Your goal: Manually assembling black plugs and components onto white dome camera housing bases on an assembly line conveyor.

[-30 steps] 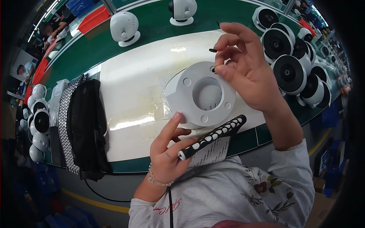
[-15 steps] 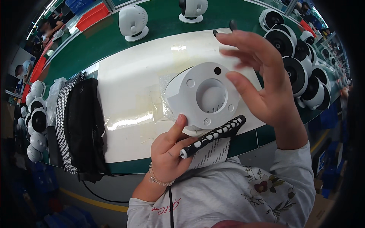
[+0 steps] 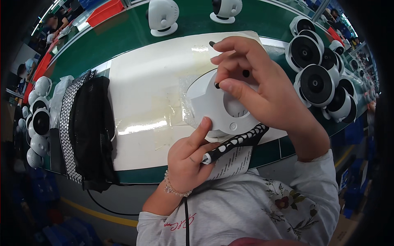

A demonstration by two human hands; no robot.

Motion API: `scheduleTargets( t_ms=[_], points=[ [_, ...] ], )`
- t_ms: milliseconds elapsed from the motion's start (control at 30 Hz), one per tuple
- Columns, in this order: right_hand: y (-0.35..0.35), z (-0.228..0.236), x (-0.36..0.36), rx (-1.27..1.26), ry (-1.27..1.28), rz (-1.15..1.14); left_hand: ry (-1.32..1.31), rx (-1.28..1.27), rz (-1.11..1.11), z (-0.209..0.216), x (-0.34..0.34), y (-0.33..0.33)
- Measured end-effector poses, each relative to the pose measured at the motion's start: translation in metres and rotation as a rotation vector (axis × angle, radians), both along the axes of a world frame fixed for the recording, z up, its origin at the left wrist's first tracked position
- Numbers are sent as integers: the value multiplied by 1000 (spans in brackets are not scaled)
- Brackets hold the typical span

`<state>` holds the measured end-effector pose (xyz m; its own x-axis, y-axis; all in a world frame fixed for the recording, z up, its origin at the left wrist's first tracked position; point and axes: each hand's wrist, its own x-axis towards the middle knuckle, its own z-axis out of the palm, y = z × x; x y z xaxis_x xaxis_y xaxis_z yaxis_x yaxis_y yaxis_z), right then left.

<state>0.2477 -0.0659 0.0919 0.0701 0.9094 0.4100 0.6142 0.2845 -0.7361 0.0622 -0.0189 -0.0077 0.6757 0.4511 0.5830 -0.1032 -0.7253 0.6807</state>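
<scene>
A white device (image 3: 204, 88) lies on its side, with the underside of its round base facing up. That base has a wide central hole and small round recesses; one black round pad (image 3: 246, 73) sits in a recess. My left hand (image 3: 189, 160) grips a curled black sheet (image 3: 234, 143) with round white spots and a printed white underside, while its index finger rests on the base. Above the base, my right hand (image 3: 262, 88) pinches a small black pad (image 3: 217, 85) between thumb and finger. Another black pad (image 3: 211, 44) clings to a raised fingertip. My right hand hides part of the base.
A pale mat (image 3: 139, 90) with tape and clear film covers the green table (image 3: 78, 53). A black mesh bag (image 3: 92, 131) lies left. White devices stand at the back (image 3: 163, 16), with several black-faced ones (image 3: 315, 83) stacked right and others (image 3: 40, 123) far left.
My right hand has moved left and down over the base, its thumb and finger now closed on a black pad. My left hand still holds the black sheet.
</scene>
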Motion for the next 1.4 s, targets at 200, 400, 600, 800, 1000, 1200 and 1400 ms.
scheduleTargets(
  t_ms=[200, 400, 600, 800, 1000, 1200, 1400],
  points=[
    [-24, 19, -15, 23, -719, -117, -62, 19, -13, -4, -1, 3],
    [-44, -9, -9, 69, -456, -168, 57, 54, -44, 2, -2, 3],
    [-46, -20, -17, -52, -287, -101, -73, 61, 8, -8, 3, 2],
    [-46, -24, -18, -55, -385, -132, -33, 58, 8, -4, 2, 0],
    [-57, -39, -13, 79, -477, -163, -27, 43, 11, -3, 3, 0],
    [-66, -52, -23, 256, -582, -305, -46, 36, -1, -1, 4, 0],
    [-65, -47, -29, 223, -493, -186, -64, 43, 46, -4, 5, -1]
  ],
)
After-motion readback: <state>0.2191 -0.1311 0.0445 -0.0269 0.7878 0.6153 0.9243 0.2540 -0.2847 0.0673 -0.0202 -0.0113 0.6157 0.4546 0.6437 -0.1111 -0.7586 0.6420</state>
